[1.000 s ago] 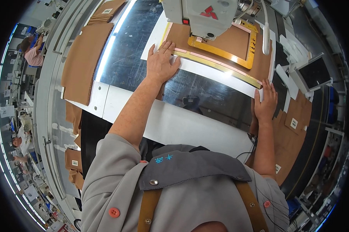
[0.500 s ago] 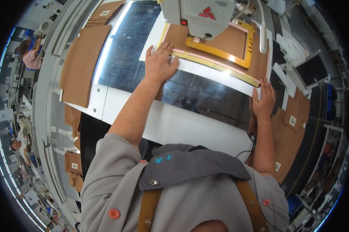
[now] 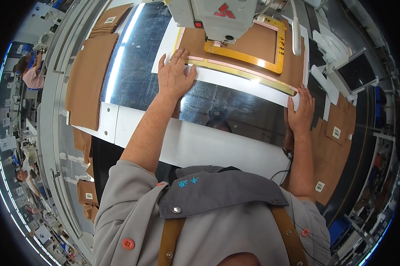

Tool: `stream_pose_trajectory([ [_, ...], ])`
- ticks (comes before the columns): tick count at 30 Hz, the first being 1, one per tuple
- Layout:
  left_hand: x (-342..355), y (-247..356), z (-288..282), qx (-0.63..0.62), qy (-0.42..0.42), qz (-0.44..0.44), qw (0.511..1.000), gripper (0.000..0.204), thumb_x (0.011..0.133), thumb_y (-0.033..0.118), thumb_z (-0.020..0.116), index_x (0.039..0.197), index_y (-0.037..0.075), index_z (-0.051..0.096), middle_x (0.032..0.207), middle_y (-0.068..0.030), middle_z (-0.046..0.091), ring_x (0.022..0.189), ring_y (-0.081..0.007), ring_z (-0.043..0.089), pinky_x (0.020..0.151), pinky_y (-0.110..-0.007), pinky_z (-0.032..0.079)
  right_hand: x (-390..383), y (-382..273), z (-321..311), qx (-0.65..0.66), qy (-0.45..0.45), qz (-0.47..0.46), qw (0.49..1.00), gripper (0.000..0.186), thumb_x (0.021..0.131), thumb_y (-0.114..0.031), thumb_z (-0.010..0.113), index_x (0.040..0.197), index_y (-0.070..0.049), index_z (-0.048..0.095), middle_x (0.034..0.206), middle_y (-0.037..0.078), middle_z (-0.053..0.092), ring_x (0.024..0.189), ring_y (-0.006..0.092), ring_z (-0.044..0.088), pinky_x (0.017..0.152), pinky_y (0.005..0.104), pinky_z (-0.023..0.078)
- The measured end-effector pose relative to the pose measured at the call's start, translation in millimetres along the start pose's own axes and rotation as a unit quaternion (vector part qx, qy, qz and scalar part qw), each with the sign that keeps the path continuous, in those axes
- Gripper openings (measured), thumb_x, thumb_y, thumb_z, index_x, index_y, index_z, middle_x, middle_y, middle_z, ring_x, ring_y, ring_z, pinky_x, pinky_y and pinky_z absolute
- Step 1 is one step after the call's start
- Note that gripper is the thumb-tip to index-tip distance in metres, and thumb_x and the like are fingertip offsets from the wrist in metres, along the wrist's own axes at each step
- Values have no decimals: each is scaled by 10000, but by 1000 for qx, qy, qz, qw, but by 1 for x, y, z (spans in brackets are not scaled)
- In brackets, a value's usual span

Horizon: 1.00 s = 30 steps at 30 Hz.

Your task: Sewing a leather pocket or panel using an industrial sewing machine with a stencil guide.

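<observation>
My left hand lies flat, fingers spread, on the near left corner of a white sheet template. At the template's near right corner, my right hand rests with its fingers stretched out. Yellow and pink strips edge the template, and a brown fabric piece lies inside them. A yellow clamp frame sits on the fabric beneath the white sewing machine head. Neither hand grasps anything. The machine's needle area is mostly hidden by the head.
Under the template is a shiny metal table plate with a white front edge. Stacked brown fabric pieces lie at left, and labelled brown pieces at right. A dark screen stands far right. Two people work at distant left.
The whole view has shifted slightly, moving the machine and table a little left in the picture. Both hands stay at the same template corners.
</observation>
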State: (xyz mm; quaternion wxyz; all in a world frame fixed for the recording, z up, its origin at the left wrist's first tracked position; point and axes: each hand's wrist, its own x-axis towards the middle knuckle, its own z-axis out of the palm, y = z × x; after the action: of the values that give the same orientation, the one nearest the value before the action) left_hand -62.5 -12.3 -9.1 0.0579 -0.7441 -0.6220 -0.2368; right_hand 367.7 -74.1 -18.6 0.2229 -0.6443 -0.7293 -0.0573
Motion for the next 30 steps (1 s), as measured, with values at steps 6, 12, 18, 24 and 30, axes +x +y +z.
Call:
stream_pose_trajectory([
  [6,1,4,0,27,8,1,1000,506,911,328,628,1335,55,658,1387,-126,651,1351,-230,567,1209,-488,258,1,1,-4,-40,-25,-13,999,516,984,-329,608,1455,-130,538,1524,90,517,1435,323,436,1202,584,279],
  [12,2,2,-1,50,10,-22,998,523,904,336,623,1351,66,649,1389,-121,650,1370,-244,551,1213,-501,255,9,2,0,-21,8,-32,999,514,988,-343,604,1437,-101,542,1512,114,525,1447,337,424,1201,588,273],
  [18,-1,-3,-2,-18,-11,-50,999,641,893,397,611,1410,20,569,1503,-146,538,1459,-292,428,1230,-548,219,4,-1,7,-15,-41,-1,999,573,1007,-332,585,1505,-83,454,1560,145,470,1464,393,390,1186,611,264],
  [24,3,2,5,-62,-68,-59,994,786,899,473,588,1503,-12,454,1571,-170,453,1517,-325,328,1260,-539,167,5,18,4,-100,-67,-53,991,564,1062,-354,490,1545,-74,414,1597,150,427,1474,406,369,1186,561,283],
  [30,-3,-2,1,-96,-73,-63,991,830,922,487,517,1563,-14,358,1640,-159,344,1555,-307,241,1284,-506,112,7,15,5,-137,-86,-44,986,584,1093,-400,427,1578,-80,366,1609,158,403,1486,396,348,1206,524,275],
])
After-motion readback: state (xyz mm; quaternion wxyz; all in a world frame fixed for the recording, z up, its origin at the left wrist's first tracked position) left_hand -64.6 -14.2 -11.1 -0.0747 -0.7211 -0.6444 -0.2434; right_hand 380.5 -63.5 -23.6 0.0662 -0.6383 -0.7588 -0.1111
